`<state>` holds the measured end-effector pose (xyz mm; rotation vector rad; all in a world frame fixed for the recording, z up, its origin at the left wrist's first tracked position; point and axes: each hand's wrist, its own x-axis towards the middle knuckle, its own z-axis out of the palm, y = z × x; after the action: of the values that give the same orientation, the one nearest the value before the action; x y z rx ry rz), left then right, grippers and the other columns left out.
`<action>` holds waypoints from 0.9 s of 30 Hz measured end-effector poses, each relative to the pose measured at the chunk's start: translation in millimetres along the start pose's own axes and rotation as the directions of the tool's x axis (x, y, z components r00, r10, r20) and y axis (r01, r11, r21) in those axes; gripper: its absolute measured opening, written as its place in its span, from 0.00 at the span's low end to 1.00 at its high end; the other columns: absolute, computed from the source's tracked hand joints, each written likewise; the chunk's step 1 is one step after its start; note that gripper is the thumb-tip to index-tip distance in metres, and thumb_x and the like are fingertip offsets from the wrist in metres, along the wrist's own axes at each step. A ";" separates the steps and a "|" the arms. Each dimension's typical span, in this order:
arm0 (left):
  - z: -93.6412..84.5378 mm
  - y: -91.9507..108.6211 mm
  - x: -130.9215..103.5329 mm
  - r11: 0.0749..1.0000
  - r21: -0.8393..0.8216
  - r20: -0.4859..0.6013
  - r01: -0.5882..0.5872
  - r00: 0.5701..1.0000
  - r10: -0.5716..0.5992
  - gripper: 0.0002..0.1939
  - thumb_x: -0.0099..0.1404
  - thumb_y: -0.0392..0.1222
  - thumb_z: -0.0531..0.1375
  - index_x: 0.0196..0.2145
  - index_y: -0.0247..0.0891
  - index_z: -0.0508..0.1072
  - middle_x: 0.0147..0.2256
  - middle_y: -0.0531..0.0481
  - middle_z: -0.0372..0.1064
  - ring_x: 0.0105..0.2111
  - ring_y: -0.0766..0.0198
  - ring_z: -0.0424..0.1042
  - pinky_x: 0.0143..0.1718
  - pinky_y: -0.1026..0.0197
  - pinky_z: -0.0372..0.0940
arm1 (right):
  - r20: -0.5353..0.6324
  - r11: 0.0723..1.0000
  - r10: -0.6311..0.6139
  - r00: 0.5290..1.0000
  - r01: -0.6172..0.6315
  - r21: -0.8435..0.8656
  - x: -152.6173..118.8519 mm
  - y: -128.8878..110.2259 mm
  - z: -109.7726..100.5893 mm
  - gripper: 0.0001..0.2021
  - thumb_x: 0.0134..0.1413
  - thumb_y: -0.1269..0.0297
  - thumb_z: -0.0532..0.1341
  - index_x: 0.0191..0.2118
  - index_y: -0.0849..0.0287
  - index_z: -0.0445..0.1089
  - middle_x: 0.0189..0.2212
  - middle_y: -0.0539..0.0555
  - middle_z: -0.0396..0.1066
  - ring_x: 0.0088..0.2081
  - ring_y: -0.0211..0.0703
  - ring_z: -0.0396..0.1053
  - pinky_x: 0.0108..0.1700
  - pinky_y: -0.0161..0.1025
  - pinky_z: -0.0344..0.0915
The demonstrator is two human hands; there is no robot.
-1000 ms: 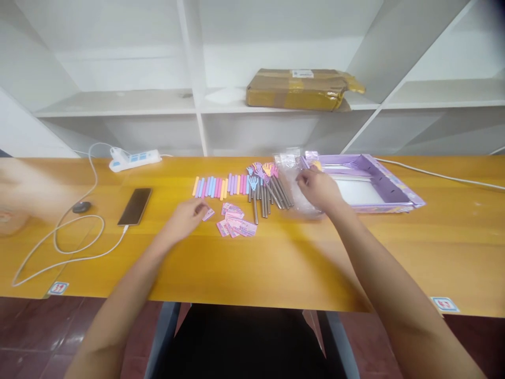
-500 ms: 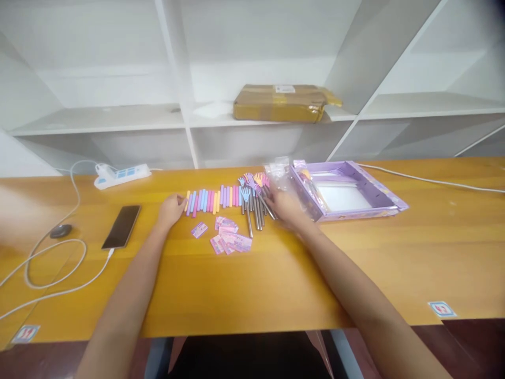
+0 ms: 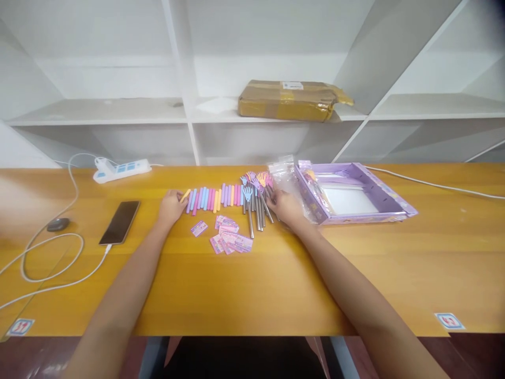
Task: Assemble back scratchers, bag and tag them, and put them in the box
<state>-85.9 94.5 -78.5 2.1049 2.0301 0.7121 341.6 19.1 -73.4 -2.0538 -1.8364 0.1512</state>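
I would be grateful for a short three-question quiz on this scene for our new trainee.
1. Multiple choice: what colour is the stick that the left hand holds? a) pink b) yellow c) blue
2. True or false: a white plug is in the end of the phone.
3. Fill in: the rods with small hand-shaped tops lie nearer to the person's ____ than to the other hand.

Key: 1. b) yellow; 2. true; 3. right hand.
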 end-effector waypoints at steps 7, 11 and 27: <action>-14.2 13.2 2.2 1.000 0.015 0.050 0.016 0.999 -0.017 0.09 0.69 0.41 0.58 0.39 0.39 0.77 0.46 0.35 0.79 0.52 0.45 0.77 0.57 0.49 0.69 | -0.127 0.982 0.108 0.986 -0.086 0.167 -4.9 -12.8 -14.2 0.12 0.67 0.58 0.60 0.40 0.61 0.76 0.37 0.62 0.82 0.37 0.49 0.77 0.42 0.39 0.67; -42.8 24.6 -12.6 1.000 0.014 0.105 0.025 0.994 -0.026 0.07 0.69 0.41 0.59 0.35 0.39 0.76 0.40 0.36 0.79 0.46 0.43 0.78 0.51 0.48 0.71 | -0.225 0.952 0.143 0.964 -0.072 0.297 -12.4 -21.0 -46.2 0.12 0.68 0.58 0.57 0.40 0.60 0.74 0.35 0.58 0.80 0.36 0.46 0.74 0.42 0.40 0.67; -63.2 102.7 -247.6 0.836 -0.479 0.320 -0.268 0.833 0.451 0.08 0.81 0.44 0.53 0.52 0.46 0.70 0.48 0.46 0.75 0.47 0.56 0.78 0.49 0.53 0.72 | 0.203 0.017 0.173 0.964 -0.209 0.978 -236.5 -59.4 -49.5 0.20 0.68 0.42 0.64 0.38 0.55 0.75 0.23 0.48 0.69 0.16 0.33 0.55 0.18 0.35 0.48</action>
<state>-14.7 -168.8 -40.5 2.1614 1.1361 0.5961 269.1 -217.5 -47.3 -1.0958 -0.7656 1.2012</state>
